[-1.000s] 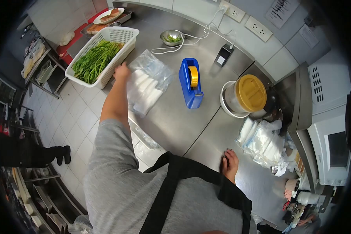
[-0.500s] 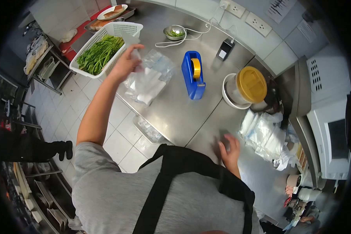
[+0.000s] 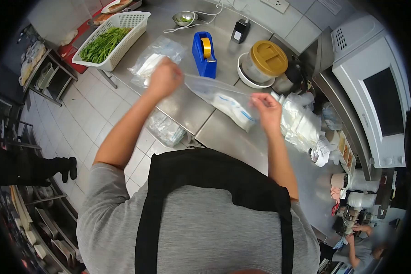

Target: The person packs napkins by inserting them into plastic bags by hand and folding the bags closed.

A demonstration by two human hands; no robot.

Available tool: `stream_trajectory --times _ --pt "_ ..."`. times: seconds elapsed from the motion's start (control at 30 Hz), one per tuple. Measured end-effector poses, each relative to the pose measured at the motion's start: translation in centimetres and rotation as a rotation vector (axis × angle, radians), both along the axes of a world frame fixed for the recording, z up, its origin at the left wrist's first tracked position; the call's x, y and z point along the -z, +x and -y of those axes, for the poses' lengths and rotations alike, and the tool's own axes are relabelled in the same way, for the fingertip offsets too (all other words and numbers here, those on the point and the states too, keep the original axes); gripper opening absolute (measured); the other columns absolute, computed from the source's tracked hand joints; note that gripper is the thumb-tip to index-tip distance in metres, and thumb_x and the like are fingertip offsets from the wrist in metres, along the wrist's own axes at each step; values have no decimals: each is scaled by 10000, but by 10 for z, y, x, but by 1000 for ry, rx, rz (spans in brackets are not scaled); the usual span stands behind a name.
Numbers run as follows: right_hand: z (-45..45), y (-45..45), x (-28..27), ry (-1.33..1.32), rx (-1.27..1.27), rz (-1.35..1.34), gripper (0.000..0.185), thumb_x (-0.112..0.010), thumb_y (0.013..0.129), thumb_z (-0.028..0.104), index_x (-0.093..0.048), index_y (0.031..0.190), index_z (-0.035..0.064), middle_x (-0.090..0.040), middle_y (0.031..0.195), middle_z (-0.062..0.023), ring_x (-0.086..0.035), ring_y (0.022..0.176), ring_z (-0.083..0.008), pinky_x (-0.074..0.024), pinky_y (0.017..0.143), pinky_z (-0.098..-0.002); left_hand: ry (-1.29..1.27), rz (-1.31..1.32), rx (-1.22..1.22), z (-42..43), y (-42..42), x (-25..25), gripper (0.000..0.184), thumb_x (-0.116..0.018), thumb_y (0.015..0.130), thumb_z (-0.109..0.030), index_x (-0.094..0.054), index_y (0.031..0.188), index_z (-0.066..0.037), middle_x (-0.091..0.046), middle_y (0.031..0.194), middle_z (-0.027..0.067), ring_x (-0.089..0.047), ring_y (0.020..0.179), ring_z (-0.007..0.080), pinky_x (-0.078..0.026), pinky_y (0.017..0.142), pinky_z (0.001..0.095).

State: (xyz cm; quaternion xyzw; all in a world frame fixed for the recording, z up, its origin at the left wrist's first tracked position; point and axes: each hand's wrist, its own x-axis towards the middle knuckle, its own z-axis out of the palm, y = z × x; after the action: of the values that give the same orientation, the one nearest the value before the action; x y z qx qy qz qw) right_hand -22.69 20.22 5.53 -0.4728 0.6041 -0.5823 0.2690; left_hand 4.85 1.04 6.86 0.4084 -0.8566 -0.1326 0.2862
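Note:
Between my hands a clear plastic bag (image 3: 232, 106) with a white, blue-marked roll inside is stretched over the steel counter. My left hand (image 3: 166, 78) is closed on its left end, and my right hand (image 3: 266, 108) pinches its right end. Just beyond my left hand lies a pile of clear bags with white contents (image 3: 151, 64). A blue tape dispenser (image 3: 205, 57) with yellow tape stands behind the held bag. At the upper left a white basket (image 3: 139, 28) holds green leafy stalks (image 3: 106, 44).
A yellow-lidded tub (image 3: 268, 58) sits in a white bowl. More plastic bags (image 3: 301, 122) lie to its right, near a microwave (image 3: 374, 96). A small metal bowl (image 3: 185, 18), cable and black adapter (image 3: 240, 31) are at the back. Another person (image 3: 360, 249) is at lower right.
My left hand has come right and nearer with a bag, and my right hand has risen from the counter and taken its other end. The whole view has shifted.

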Motion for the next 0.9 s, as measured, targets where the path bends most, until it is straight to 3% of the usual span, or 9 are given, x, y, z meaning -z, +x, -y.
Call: stream_trajectory --times 0.1,0.17,0.23,0.37,0.47,0.6,0.73,0.83,0.9 --pt "-20 -24 -14 81 -49 255 113 -645 859 42 -642 963 -1 -668 840 -70 -640 786 -145 -512 733 -273 215 -233 190 12 29 -1 503 -806 664 -227 -628 1121 -115 -384 1384 146 -411 1268 287 -434 941 417" --pt "-32 -31 -12 112 -77 371 99 -646 857 37 -638 949 -1 -668 846 -74 -643 791 -151 -515 734 -273 496 -314 415 -4 11 18 599 -823 656 -251 -590 1195 -137 -227 1478 129 -301 1335 297 -406 968 452" --pt "-33 -40 -3 90 -127 433 95 -649 854 35 -634 940 -2 -670 860 -80 -646 801 -160 -519 731 -282 702 -471 537 -29 -28 52 634 -831 658 -258 -580 1228 -142 -234 1498 123 -309 1335 276 -391 988 443" --pt "-39 -56 7 -3 -84 381 148 -633 867 36 -631 1009 -4 -676 922 -88 -647 825 -149 -500 792 -266 873 -404 570 -36 -89 81 427 -801 718 -200 -647 1105 -109 -611 1151 78 -554 1063 173 -432 927 325" --pt "-51 -72 8 -91 125 50 178 -613 885 47 -622 1052 -17 -680 949 -86 -644 867 -146 -483 828 -255 798 -636 636 -32 -93 22 208 -732 804 -158 -661 977 -65 -666 841 14 -593 818 103 -460 823 242" --pt "-59 -68 32 -41 225 82 181 -591 908 65 -614 1057 -34 -682 960 -89 -631 904 -137 -473 840 -251 331 -257 521 -44 -97 -54 145 -642 886 -148 -588 932 -21 -645 777 47 -584 725 79 -468 642 254" --pt "-59 -43 14 -184 234 115 179 -580 914 66 -605 1060 -34 -679 919 -86 -626 841 -127 -470 824 -243 -31 -468 408 -52 -108 -64 166 -585 916 -144 -536 1050 -60 -638 742 94 -635 669 170 -471 561 327" --pt "-60 -58 17 -105 226 111 181 -584 914 69 -614 1058 -36 -677 902 -87 -619 815 -120 -472 803 -239 -144 -243 360 -33 -105 -46 155 -589 908 -128 -539 1043 -69 -620 723 101 -629 638 197 -474 571 328" --pt "-52 -62 15 -83 217 88 168 -591 911 71 -631 1035 -36 -678 908 -84 -618 825 -117 -475 799 -240 8 -282 334 -23 -104 -25 146 -597 895 -151 -553 1014 -77 -630 756 129 -629 696 288 -473 603 371"
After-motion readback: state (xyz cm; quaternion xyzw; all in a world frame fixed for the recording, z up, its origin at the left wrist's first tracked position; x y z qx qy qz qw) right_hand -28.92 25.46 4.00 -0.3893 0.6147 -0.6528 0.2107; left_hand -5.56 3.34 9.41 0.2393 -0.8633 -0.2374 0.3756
